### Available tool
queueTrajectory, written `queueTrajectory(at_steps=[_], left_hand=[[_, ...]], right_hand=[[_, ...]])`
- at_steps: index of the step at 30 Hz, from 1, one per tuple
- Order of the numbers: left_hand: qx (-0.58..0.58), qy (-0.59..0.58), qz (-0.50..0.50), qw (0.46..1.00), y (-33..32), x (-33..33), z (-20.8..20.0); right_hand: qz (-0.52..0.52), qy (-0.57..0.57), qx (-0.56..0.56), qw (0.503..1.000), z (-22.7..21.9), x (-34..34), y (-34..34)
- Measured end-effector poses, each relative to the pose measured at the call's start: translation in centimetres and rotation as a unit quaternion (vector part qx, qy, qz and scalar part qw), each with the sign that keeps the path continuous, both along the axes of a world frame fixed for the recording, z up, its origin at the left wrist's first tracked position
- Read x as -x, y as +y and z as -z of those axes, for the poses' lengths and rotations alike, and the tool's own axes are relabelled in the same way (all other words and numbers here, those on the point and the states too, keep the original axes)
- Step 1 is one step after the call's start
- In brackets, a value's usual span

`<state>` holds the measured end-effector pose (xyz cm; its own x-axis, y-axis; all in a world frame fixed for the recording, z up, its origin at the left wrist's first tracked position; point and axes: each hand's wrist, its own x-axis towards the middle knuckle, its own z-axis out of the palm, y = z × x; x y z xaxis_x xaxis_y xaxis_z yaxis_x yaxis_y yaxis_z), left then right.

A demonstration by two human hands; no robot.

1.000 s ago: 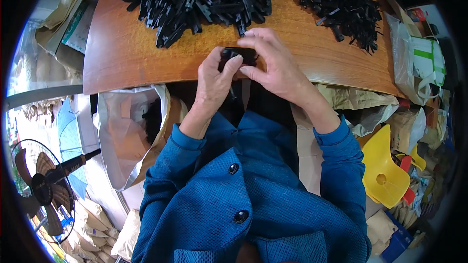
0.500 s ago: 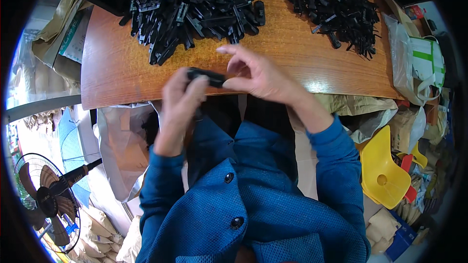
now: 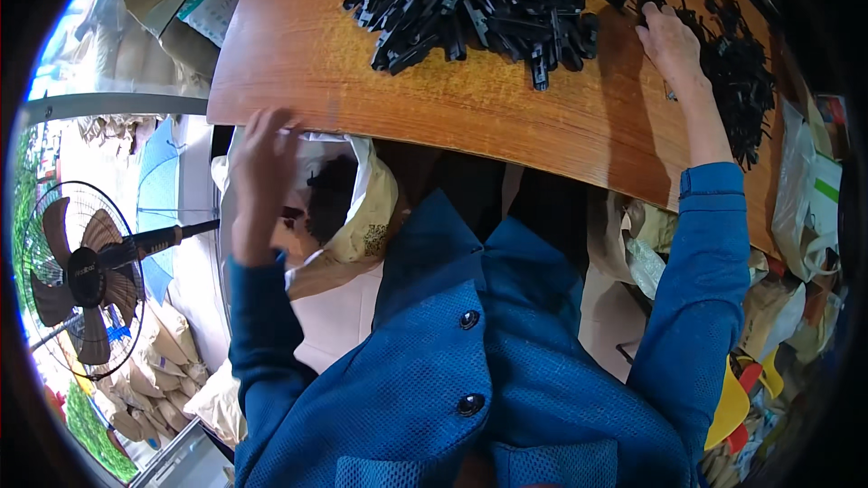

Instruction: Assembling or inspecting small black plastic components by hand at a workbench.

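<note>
1. Black plastic parts, small, thin and spiky, form a loose pile [image 3: 743,95] on the right side of the glossy brown wooden table [image 3: 298,54]; its long axis runs from far left to near right.
2. The bare right hand [image 3: 671,43], below a blue knitted cuff, is much the nearer one: its fingers bend down at the pile's far-left end, most of the parts lying to its right. I cannot tell whether the fingertips grip one.
3. The bare left hand [image 3: 259,163] is well apart from the right, blurred, over the left side of an open, white-lined brown paper bag [image 3: 380,217] at the table's near edge; whether it holds anything, I cannot tell.
4. Larger, elongated black plastic pieces make a heap [image 3: 470,4] at the far middle, left of the right hand.
</note>
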<state>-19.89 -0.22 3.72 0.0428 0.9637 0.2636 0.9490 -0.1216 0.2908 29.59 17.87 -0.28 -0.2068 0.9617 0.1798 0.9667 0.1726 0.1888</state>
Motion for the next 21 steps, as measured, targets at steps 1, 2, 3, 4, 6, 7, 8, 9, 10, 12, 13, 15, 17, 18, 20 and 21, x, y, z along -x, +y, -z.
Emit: queueTrajectory(at_steps=[1,2,3,4,6,7,8,9,10,12,13,15,17,18,20,21], left_hand=[[0.005,-0.018,0.029,0.999,1.0,-2.7,-0.2],[-0.013,0.005,0.064,0.998,2.0,-4.6,0.2],[-0.032,0.027,0.100,0.994,3.1,-6.2,0.8],[-0.024,0.004,0.103,0.994,4.0,-7.6,1.2],[-0.016,-0.021,0.109,0.994,5.7,-9.1,2.1],[0.007,0.002,0.092,0.996,6.3,-9.3,2.8],[0.030,0.025,0.075,0.996,6.5,-9.4,3.4],[0.030,0.023,0.078,0.996,6.7,-9.6,4.0],[0.023,0.017,0.074,0.997,6.7,-9.9,4.5],[0.015,0.011,0.073,0.997,6.7,-10.2,4.9],[0.060,-0.059,0.076,0.994,6.8,-10.2,4.9],[0.104,-0.125,0.077,0.984,6.5,-10.5,4.9],[0.201,-0.476,0.043,0.855,5.5,-11.2,5.3],[0.203,-0.475,0.045,0.855,5.0,-11.8,5.1],[0.253,-0.627,0.075,0.733,3.9,-13.3,4.5],[0.269,-0.640,0.077,0.715,3.3,-13.9,4.2]], right_hand=[[-0.001,-0.002,0.000,1.000,0.0,0.3,-0.1],[0.009,-0.014,0.014,1.000,0.1,0.6,-0.2],[0.020,-0.028,0.027,0.999,0.1,0.7,-0.4],[0.021,-0.031,0.027,0.999,0.3,0.5,-0.7],[-0.028,0.085,-0.109,0.990,0.7,-0.1,-1.4],[-0.030,0.084,-0.108,0.990,0.1,0.5,-1.9],[0.032,0.219,-0.038,0.975,-0.5,0.9,-2.6],[0.097,0.345,0.032,0.933,-1.1,1.3,-3.6],[0.099,0.344,0.032,0.933,-1.2,1.5,-4.5],[0.081,0.643,0.065,0.759,-1.0,2.0,-6.5],[0.062,0.668,0.047,0.740,-0.7,2.3,-7.5],[0.019,0.721,0.033,0.692,-0.9,4.1,-9.9],[0.025,0.738,0.015,0.674,-1.4,6.5,-12.5],[-0.002,0.755,-0.002,0.656,-1.4,7.5,-13.5],[-0.025,0.784,-0.006,0.620,-1.0,9.0,-15.0],[-0.040,0.802,0.005,0.596,-0.8,9.8,-15.6]])
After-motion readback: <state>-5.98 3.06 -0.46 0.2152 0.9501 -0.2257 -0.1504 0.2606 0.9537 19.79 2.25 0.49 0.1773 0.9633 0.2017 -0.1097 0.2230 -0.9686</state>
